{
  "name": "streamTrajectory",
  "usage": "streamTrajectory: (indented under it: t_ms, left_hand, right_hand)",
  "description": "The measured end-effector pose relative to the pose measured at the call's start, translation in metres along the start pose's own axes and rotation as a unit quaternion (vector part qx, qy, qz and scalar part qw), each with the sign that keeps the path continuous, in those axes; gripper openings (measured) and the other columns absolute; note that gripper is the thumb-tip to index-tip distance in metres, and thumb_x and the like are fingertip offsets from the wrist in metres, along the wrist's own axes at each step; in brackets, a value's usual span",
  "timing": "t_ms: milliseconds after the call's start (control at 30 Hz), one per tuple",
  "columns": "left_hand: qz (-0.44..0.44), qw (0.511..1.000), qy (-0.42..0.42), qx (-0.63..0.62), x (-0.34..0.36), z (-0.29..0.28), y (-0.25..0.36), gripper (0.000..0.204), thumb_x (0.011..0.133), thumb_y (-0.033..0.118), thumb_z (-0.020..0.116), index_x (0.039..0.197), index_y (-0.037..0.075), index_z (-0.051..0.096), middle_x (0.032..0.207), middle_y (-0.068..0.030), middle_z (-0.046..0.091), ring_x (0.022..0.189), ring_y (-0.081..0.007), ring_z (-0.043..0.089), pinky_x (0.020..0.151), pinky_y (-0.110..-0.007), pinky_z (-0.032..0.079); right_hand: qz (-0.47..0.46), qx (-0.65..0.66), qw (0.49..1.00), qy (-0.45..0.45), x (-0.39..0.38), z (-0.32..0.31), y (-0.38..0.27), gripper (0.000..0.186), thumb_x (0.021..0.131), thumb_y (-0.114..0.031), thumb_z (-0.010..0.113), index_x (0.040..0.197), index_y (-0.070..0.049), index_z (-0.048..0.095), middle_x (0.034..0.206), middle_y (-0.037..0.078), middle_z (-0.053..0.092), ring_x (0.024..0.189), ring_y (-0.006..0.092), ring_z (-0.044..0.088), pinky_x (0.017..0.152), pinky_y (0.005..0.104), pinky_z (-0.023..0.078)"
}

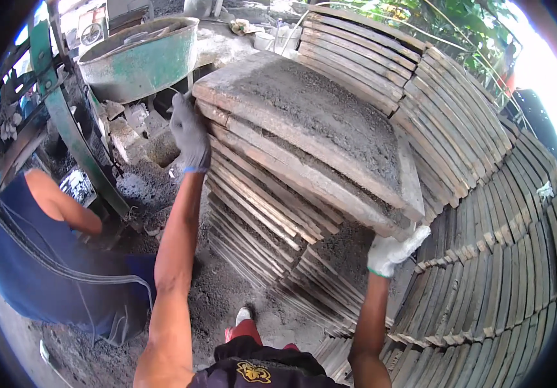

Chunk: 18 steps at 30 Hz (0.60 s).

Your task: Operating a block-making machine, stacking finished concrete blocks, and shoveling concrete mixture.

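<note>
A wide grey wooden board (304, 123), strewn with dark grit, lies tilted on top of a stack, with a second board (278, 152) close beneath it. My left hand (190, 132), in a grey glove, grips the left end of these boards; some of its fingers are hidden behind the edge. At the near right corner, my right hand (395, 251), in a white knit glove with a green cuff, is closed around the boards' edge, its fingers partly out of sight. Below them, more stacked boards (259, 200) lean in uneven layers.
Tall board stacks (453, 123) stand at the far right, with further rows (485, 284) along the right side. A green metal tub (143, 64) sits at the far left beside a green metal frame (72, 129). A co-worker in dark blue (52, 252) crouches at left, near a black cable (39, 258).
</note>
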<state>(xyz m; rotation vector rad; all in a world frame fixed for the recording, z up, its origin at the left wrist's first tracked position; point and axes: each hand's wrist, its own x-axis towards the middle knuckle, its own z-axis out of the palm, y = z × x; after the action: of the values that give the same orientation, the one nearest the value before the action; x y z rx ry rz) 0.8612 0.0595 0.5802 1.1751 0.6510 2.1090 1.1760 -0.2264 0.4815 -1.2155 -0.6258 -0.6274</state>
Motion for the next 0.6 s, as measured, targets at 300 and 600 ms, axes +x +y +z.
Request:
streamTrajectory:
  t_ms: [300,600]
  left_hand:
    - [-0.008,0.997,0.048,0.058,0.033,0.05,-0.079,0.058,0.099,0.044,0.043,0.07,-0.002,0.06,0.062,-0.004,0.057,0.061,-0.0112,0.041,0.058,-0.035,0.037]
    - [-0.056,0.976,0.007,0.211,0.037,0.069,-0.094,0.06,0.098,0.049,0.039,0.087,-0.003,0.066,0.076,-0.0217,0.065,0.069,-0.03,0.061,0.07,-0.042,0.044]
  right_hand:
    - [0.081,0.14,0.985,0.057,0.025,0.081,0.01,0.045,0.096,-0.022,0.051,0.131,0.006,0.049,0.136,0.014,0.049,0.128,0.021,0.043,0.111,0.0354,0.026]
    - [0.206,0.19,0.957,-0.075,0.033,0.092,0.024,0.051,0.101,-0.03,0.043,0.137,0.005,0.042,0.143,0.011,0.043,0.132,0.0197,0.039,0.112,0.0324,0.024]
